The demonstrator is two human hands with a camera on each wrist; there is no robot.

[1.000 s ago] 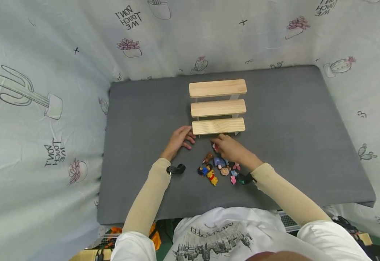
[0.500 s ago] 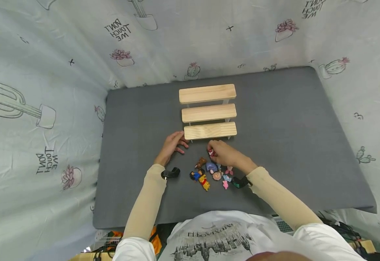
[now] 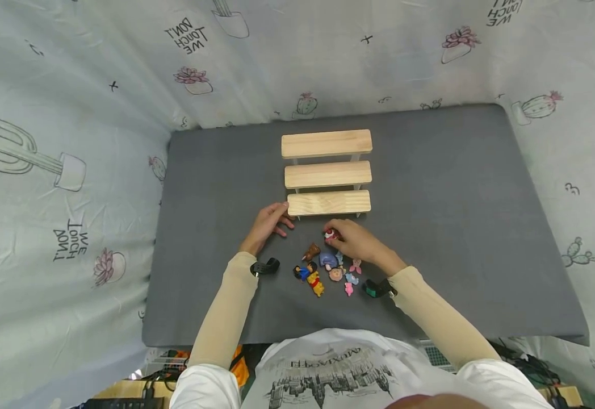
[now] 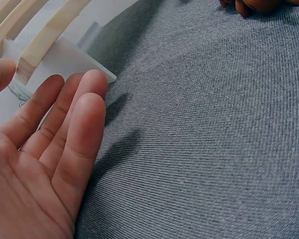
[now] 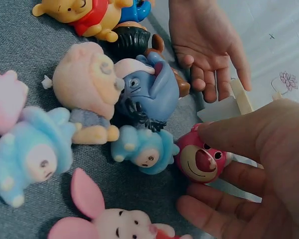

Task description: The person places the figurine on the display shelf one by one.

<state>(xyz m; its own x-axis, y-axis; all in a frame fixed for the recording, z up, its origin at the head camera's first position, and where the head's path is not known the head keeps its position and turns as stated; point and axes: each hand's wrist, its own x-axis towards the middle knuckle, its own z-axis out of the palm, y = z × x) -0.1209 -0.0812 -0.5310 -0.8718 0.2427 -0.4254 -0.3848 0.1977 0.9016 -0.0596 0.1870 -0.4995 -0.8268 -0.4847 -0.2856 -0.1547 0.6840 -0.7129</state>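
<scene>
In the head view my right hand (image 3: 356, 241) pinches a pinkish-red bear figurine (image 3: 331, 234) between thumb and fingers, just in front of the lowest wooden step. Its muzzle and big nose show in the right wrist view, facing the camera. My left hand (image 3: 267, 222) is at the left end of the three-tier wooden shelf (image 3: 328, 202). Its fingers are relaxed beside the white side support (image 4: 74, 62), with the thumb by the lowest step's end; contact cannot be told. A blue donkey figurine (image 5: 149, 89) and a small light-blue figurine (image 5: 144, 149) lie nearest the held bear.
More figurines lie on the grey table (image 3: 430, 227) toward the person: a yellow bear (image 3: 316, 284), a dark-haired one in blue (image 3: 302, 272), a brown one (image 3: 311, 251) and a pink long-eared one (image 5: 109, 214). A printed curtain (image 3: 246, 79) hangs around the table.
The head view has shifted slightly. My right hand has drawn a little back from the shelf and rightward, so the bear and the donkey show more fully. My left hand stays by the shelf's end.
</scene>
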